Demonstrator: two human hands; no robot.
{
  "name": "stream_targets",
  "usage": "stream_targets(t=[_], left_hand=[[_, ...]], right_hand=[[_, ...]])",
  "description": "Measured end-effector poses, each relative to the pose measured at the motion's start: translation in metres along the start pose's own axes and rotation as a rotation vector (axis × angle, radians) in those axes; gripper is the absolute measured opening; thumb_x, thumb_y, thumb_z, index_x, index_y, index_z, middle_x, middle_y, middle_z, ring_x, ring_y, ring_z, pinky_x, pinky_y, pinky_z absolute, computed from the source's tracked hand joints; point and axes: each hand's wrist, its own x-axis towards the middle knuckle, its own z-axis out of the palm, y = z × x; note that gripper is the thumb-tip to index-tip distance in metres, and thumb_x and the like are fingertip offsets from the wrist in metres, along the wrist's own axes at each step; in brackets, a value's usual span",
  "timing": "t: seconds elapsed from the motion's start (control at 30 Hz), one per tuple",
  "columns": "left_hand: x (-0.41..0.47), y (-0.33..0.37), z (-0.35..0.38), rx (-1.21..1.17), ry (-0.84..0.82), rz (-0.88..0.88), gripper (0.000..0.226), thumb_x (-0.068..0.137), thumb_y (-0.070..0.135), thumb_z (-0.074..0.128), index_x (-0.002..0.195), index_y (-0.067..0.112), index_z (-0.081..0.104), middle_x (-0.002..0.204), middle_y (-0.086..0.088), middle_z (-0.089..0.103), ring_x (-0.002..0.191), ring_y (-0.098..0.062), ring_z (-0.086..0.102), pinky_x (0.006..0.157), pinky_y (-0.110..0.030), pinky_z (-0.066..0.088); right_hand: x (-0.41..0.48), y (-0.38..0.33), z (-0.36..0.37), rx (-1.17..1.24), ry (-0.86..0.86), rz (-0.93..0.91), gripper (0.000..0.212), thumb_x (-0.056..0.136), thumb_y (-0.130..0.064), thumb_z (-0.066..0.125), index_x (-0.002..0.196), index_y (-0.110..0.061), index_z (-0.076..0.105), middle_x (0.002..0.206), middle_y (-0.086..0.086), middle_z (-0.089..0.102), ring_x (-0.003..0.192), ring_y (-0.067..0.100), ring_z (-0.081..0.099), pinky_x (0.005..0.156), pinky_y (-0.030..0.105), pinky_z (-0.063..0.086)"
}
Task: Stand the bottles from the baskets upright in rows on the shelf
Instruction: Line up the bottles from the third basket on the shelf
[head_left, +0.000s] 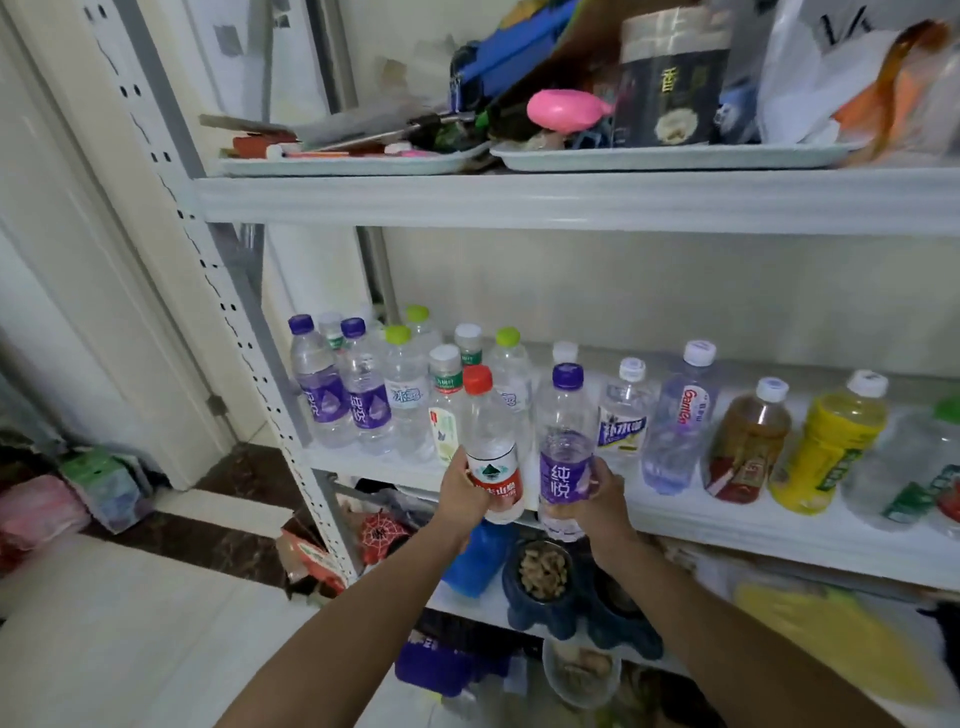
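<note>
Head view, middle shelf of a white metal rack. My left hand (465, 491) is wrapped around a clear plastic water bottle with a red cap and red-and-white label (491, 452); my right hand (602, 493) is wrapped around a clear plastic water bottle with a purple cap and purple label (565, 447). Both bottles are upright and side by side at the front edge of the white shelf board (753, 530); whether their bases rest on it I cannot tell, as they overlap the edge.

Behind them, towards the left end, stand clear bottles with purple, green and white caps in rough rows. To the right a single line runs along the front edge: a white-capped clear bottle with a blue label (623, 415), a pale blue-tinted bottle (678, 421), an amber tea bottle (748, 441) and a yellow bottle (831, 447).

I judge the step in hand to be setting this pair down. To do it well, I would keep both bottles vertical, seat each base flat behind the front edge, fill the gap before the left-hand group, and let go only once each stands steady, without knocking neighbours.
</note>
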Motion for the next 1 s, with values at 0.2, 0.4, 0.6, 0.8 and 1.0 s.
stream_targets(t=[0.2, 0.4, 0.6, 0.8, 1.0], left_hand=[[0.025, -0.001, -0.004, 0.201, 0.047, 0.093, 0.046, 0.074, -0.011, 0.07, 0.107, 0.015, 0.053, 0.102, -0.003, 0.063, 0.094, -0.017, 0.057, 0.066, -0.016, 0.047], [0.035, -0.001, 0.0, 0.268, 0.015, 0.135, 0.043, 0.072, 0.0, 0.076, 0.11, 0.007, 0.057, 0.105, -0.007, 0.065, 0.099, -0.025, 0.06, 0.086, -0.036, 0.051], [0.049, -0.005, 0.002, 0.246, 0.018, 0.057, 0.057, 0.061, 0.001, 0.084, 0.109, 0.016, 0.056, 0.102, -0.002, 0.065, 0.101, -0.025, 0.061, 0.084, -0.039, 0.054], [0.059, -0.005, 0.002, 0.264, 0.019, 0.081, 0.064, 0.062, 0.004, 0.085, 0.117, 0.011, 0.054, 0.111, -0.005, 0.064, 0.104, -0.024, 0.06, 0.092, -0.042, 0.052], [0.065, -0.004, 0.005, 0.306, 0.005, 0.117, 0.07, 0.066, 0.007, 0.084, 0.126, 0.013, 0.048, 0.117, -0.003, 0.062, 0.108, -0.021, 0.058, 0.092, -0.041, 0.052]], right_hand=[[0.026, 0.018, 0.017, -0.071, 0.1, -0.061, 0.095, 0.016, -0.03, 0.086, 0.106, -0.023, 0.058, 0.116, 0.013, 0.057, 0.101, 0.027, 0.061, 0.085, 0.05, 0.055], [0.01, -0.007, 0.025, -0.107, 0.156, -0.114, 0.073, 0.044, 0.004, 0.087, 0.107, -0.016, 0.056, 0.115, 0.01, 0.052, 0.103, 0.026, 0.056, 0.092, 0.047, 0.05], [0.016, -0.016, 0.032, -0.195, 0.183, -0.188, 0.071, 0.053, 0.004, 0.086, 0.115, -0.006, 0.053, 0.108, 0.003, 0.047, 0.102, 0.018, 0.05, 0.092, 0.035, 0.046], [0.023, -0.017, 0.034, -0.154, 0.186, -0.238, 0.078, 0.057, -0.001, 0.086, 0.123, -0.012, 0.045, 0.111, -0.002, 0.053, 0.103, 0.016, 0.053, 0.09, 0.032, 0.047], [0.029, -0.012, 0.034, -0.157, 0.166, -0.282, 0.08, 0.059, 0.001, 0.085, 0.125, -0.009, 0.041, 0.114, -0.002, 0.05, 0.105, 0.013, 0.05, 0.086, 0.026, 0.042]])
